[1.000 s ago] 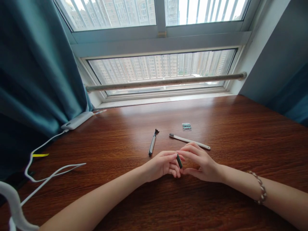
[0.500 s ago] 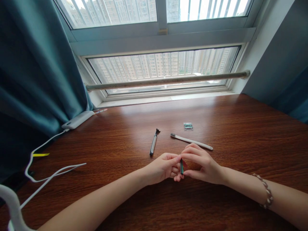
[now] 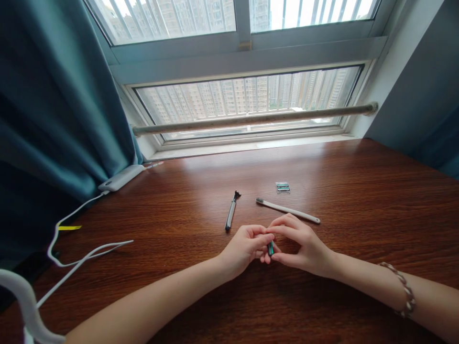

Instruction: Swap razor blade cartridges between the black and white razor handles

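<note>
Just above the table's near part, my left hand (image 3: 249, 248) and my right hand (image 3: 299, 243) meet around a small razor cartridge (image 3: 270, 248), dark with a green strip. Left thumb and fingers pinch it from the left. My right fingertips touch its upper and lower ends, and fingers hide part of it. Beyond my hands lies a white toothbrush (image 3: 289, 209) with dark bristles. A grey and black razor handle (image 3: 231, 215), with no blade head on it, rests to the left. Farther back is a clear case (image 3: 283, 187) with green-striped cartridges.
The brown wooden table (image 3: 172, 191) runs back to a window with a metal rail (image 3: 251, 119). At the left are a white power strip (image 3: 122, 178), a white cable (image 3: 86, 258), a yellow strip (image 3: 70, 228), a curved white tube (image 3: 25, 306) and a blue curtain (image 3: 71, 95).
The cartridge has turned slightly in my fingers and shows more of its green strip. My left thumb has slid a little over it. The whole view has shifted slightly.
</note>
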The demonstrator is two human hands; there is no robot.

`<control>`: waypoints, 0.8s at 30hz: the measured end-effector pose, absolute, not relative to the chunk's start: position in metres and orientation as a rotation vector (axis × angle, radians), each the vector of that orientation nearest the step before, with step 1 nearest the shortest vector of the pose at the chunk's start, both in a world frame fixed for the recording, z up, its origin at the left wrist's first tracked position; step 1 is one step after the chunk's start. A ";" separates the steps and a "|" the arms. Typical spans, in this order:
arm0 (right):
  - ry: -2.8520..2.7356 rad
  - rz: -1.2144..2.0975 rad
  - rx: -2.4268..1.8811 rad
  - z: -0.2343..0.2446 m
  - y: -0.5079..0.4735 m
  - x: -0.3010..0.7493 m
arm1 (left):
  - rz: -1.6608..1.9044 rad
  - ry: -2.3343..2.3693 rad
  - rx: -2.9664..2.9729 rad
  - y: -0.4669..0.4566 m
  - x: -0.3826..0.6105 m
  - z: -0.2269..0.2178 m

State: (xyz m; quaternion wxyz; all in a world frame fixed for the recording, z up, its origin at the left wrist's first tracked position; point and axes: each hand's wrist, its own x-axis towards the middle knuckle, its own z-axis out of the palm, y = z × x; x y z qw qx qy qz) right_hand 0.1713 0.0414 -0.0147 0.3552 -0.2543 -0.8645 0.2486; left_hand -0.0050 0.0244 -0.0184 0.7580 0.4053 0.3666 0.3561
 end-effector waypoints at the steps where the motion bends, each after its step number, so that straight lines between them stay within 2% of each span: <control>1: -2.224 0.641 -0.656 -0.015 0.040 0.171 | 0.781 0.797 0.879 0.024 -0.005 -0.019; 8: -2.128 0.620 -0.693 -0.018 0.040 0.173 | 0.804 0.668 0.726 0.025 -0.006 -0.014; 24: -2.087 0.536 -0.656 -0.008 0.064 0.151 | 0.974 0.758 0.757 0.036 -0.018 -0.003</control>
